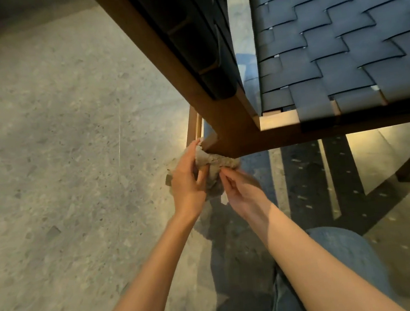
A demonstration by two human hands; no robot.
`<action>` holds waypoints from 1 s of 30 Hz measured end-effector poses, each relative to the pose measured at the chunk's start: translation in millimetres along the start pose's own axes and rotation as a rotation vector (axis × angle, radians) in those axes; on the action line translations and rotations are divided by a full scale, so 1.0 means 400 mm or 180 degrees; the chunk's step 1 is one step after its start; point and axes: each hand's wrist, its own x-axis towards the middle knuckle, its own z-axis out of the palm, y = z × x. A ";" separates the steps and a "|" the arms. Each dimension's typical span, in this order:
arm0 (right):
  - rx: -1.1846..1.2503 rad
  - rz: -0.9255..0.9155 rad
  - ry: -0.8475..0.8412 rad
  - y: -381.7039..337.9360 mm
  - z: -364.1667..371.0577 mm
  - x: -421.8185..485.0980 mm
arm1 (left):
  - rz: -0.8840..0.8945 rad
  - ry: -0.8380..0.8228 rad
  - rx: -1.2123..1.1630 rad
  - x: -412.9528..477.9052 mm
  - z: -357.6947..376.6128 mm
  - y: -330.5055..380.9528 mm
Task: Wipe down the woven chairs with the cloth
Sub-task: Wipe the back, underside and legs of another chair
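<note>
A knee in blue denim (340,255) fills the lower right of the frame. 2 bare forearms reach from the bottom edge toward the centre. The left hand (186,183) curls its fingers round a crumpled beige cloth (209,161) and holds it against the underside of the wooden chair frame (232,136), at the corner joint just below centre. The right hand (242,192) pinches the cloth's lower edge between thumb and fingertips. In the upper right lies the dark woven seat (340,48). A dark woven backrest (197,40) slants through the upper centre. Speckled stone floor (43,149) spreads across the left.

The step in hand appears to be wiping this joint. It would probably go best with the cloth gathered into a firm pad, pressed into the corner where dust settles, then drawn along each rail with steady pressure.
</note>
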 end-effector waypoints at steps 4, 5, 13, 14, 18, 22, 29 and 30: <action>0.0109 -0.0104 -0.0136 -0.064 -0.025 -0.057 | -0.0051 0.0315 -0.0302 -0.005 0.041 0.084; 0.0155 -0.0147 -0.0040 -0.080 -0.023 -0.075 | -0.0096 0.0377 -0.0349 -0.006 0.049 0.100; -0.0990 -0.1669 0.0719 -0.084 0.007 -0.193 | -0.0442 0.0330 -0.0806 -0.001 0.060 0.163; -0.1263 -0.2167 0.0713 -0.077 0.004 -0.205 | -0.0509 0.0326 -0.0911 0.001 0.057 0.170; -0.2059 -0.3629 0.0545 -0.095 0.002 -0.237 | -0.0481 0.0343 -0.1364 0.000 0.040 0.210; -0.3300 -0.3556 0.0106 -0.141 0.028 -0.238 | -0.0481 0.0478 -0.1628 0.002 0.033 0.245; -0.4557 -0.3210 -0.0182 -0.173 0.060 -0.236 | -0.0491 0.0352 -0.1654 0.000 0.025 0.266; -0.4620 -0.3230 -0.0193 -0.180 0.059 -0.238 | -0.0521 0.0309 -0.1653 0.000 0.020 0.265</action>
